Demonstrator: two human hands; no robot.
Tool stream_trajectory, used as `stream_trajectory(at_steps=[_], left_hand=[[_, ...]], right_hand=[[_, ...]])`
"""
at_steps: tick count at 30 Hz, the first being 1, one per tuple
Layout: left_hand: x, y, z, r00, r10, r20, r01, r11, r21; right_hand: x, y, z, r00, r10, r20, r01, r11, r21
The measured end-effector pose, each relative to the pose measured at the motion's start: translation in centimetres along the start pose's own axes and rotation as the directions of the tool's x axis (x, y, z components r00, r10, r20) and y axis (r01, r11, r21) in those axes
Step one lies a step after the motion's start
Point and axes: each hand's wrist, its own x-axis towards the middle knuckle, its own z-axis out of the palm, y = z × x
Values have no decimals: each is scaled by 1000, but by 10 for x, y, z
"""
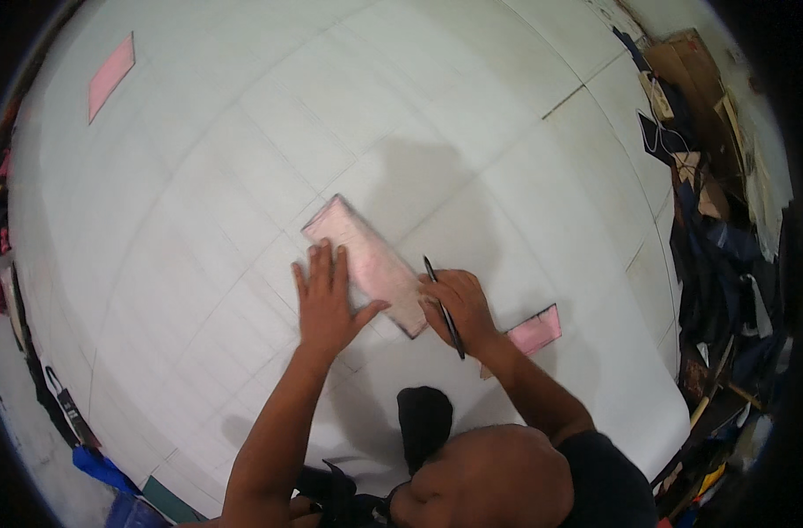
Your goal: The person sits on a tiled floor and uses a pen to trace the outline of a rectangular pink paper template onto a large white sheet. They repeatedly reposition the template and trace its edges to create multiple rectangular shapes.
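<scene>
A pale pink rectangular piece (377,271), dark along some of its edges, lies slantwise on a large white sheet (243,194). With fingers spread, my left hand (325,304) rests at the piece's left side, its fingertips on the pink surface. My right hand (461,304) is closed around a black pen (455,337) and sits against the piece's lower right end. The pen's upper end points away from me; whether its tip touches anything I cannot tell. Partly covered by my right forearm is a smaller pink piece (538,332) with dark edges.
Another pink piece (111,77) lies at the far left of the sheet. Dark cloth (727,264), cardboard (690,66) and a white cable (655,128) are heaped along the right side. A blue item (102,469) and a black-and-white tag-like object (72,414) lie at the lower left.
</scene>
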Motion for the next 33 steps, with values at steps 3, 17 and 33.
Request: stream_trajectory(at_steps=[3,17,33], left_hand=[[31,19,2,999,26,-28,-27,999,-33],[63,4,-11,999,-18,-38,16,999,-48],[62,3,-10,996,-36,-86,24,990,-140]], right_hand=[[-27,4,4,995,80,-53,-88,983,-161],[-24,20,18,989,101,-111,-131,943,-307],[-24,19,19,991,69,-114,-103,937,-333]])
